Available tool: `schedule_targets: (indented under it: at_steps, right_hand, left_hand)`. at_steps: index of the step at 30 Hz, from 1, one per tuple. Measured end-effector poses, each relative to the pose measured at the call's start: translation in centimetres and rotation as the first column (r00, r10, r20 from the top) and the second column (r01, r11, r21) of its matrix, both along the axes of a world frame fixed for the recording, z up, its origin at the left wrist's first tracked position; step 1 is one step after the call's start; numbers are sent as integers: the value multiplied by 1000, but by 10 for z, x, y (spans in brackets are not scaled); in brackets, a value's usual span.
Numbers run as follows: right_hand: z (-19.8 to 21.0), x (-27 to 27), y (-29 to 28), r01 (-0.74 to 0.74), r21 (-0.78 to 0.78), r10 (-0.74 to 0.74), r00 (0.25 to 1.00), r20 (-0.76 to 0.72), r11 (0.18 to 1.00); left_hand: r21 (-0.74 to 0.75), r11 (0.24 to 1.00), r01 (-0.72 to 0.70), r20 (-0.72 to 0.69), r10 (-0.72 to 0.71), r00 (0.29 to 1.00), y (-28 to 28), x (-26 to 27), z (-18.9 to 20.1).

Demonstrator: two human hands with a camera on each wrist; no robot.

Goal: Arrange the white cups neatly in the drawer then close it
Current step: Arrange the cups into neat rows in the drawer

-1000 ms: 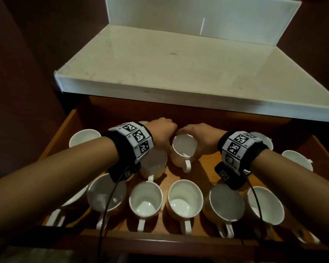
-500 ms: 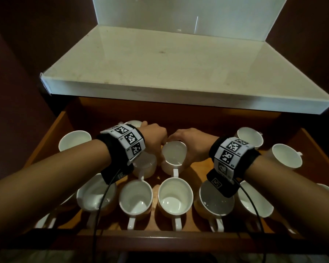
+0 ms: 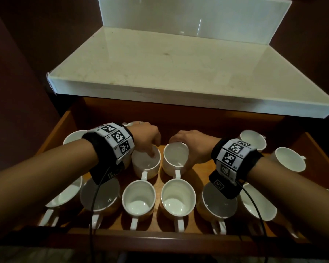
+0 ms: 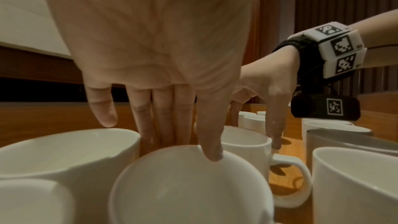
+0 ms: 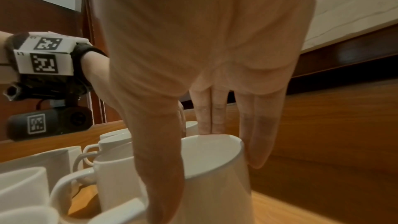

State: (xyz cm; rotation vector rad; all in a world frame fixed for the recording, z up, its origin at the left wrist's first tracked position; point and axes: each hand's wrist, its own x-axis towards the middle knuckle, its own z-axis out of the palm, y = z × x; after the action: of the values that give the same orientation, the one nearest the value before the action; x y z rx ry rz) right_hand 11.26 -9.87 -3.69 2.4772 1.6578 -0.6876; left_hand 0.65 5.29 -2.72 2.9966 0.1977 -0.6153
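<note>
Several white cups stand in the open wooden drawer (image 3: 57,130). My left hand (image 3: 148,139) pinches the rim of one upright cup (image 3: 146,165), (image 4: 189,185), thumb inside and fingers (image 4: 163,117) behind it. My right hand (image 3: 192,144) grips the neighbouring cup (image 3: 176,160), (image 5: 215,168) from above, with the thumb on its left side and the fingers (image 5: 258,134) on the far and right sides. Both cups stand side by side in the second row, handles toward me. A front row of cups (image 3: 139,198), (image 3: 178,196) lies just before them.
More cups flank the front row (image 3: 100,194), (image 3: 217,202). Others stand at the back left (image 3: 74,135) and right (image 3: 253,139), (image 3: 289,160). A white stone counter (image 3: 169,73) overhangs the drawer's back. The drawer's front edge (image 3: 160,242) is nearest me.
Both hands have drawn their cups slightly toward the front row, and the two cups now stand level beside each other. My left thumb now shows inside its cup's rim.
</note>
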Motion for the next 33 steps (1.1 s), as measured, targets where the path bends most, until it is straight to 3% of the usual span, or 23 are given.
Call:
schedule_targets:
  at_steps: [10,15,20,24,33]
  right_hand:
    - [12,-9,2,6,-54,-5,1000,18,999]
    - [25,-40,6,-64,139,58,997,46,988]
    - [18,-73,14,-216,62,214,976,36,975]
    - [9,-87,14,-292,6,292,956,-7,956]
    - [12,-91,17,-283,1,283,959,3,959]
  left_hand:
    - [-156,988,-24,97,39,995,17,-23,21]
    - [-149,989,-16,-114,-1,993,9,-45,17]
    - [-123,984,132,-278,-162,947,-9,-58,-4]
    - [-110,974,198,-229,-219,949,-10,-63,-8]
    - [-110,969,221,-175,-238,955,-10,-63,-12]
